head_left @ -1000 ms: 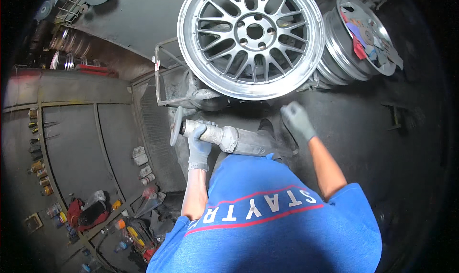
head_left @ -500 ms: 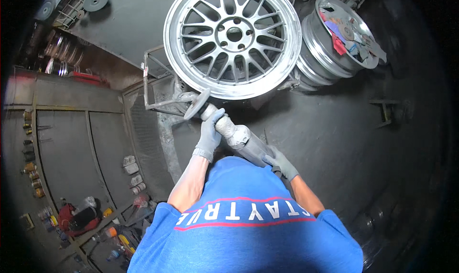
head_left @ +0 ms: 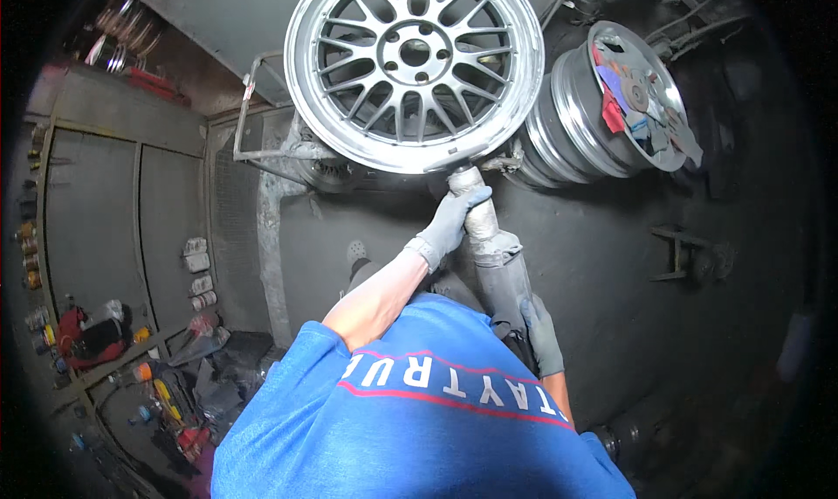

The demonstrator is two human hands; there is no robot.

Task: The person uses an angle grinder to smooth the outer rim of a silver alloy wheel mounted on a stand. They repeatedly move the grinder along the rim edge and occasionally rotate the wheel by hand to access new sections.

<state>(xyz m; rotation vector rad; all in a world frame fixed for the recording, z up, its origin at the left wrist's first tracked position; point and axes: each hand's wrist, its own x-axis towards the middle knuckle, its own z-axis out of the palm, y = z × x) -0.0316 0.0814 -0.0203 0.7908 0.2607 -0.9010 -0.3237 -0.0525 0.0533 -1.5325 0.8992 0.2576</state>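
Both my hands wear grey gloves and hold a long angle grinder (head_left: pixel 504 281) with a taped, dusty body. My left hand (head_left: pixel 454 220) is closed round its neck, close below the wheel. Farther back, my right hand (head_left: pixel 544 333) grips the rear of the body, its fingers partly hidden. A silver multi-spoke alloy wheel (head_left: pixel 384 154) is held face up on a metal stand. The grinder's head meets the wheel's near lip, right of its middle; the disc is mostly hidden there, so contact is unclear.
On the right, stacked wheel rims (head_left: pixel 585 115) carry cloths and worn discs (head_left: pixel 635 93). A metal frame (head_left: pixel 253 115) juts out left of the wheel. Beyond it stand wall panels (head_left: pixel 92 228) with cans along them. Bags and bottles lie at the lower left. A small metal stand (head_left: pixel 681 253) is on the floor.
The grinder has swung right, its head going from the wheel's lower left to its near lip right of middle. Both hands moved with it, still gripping. The view has shifted slightly.
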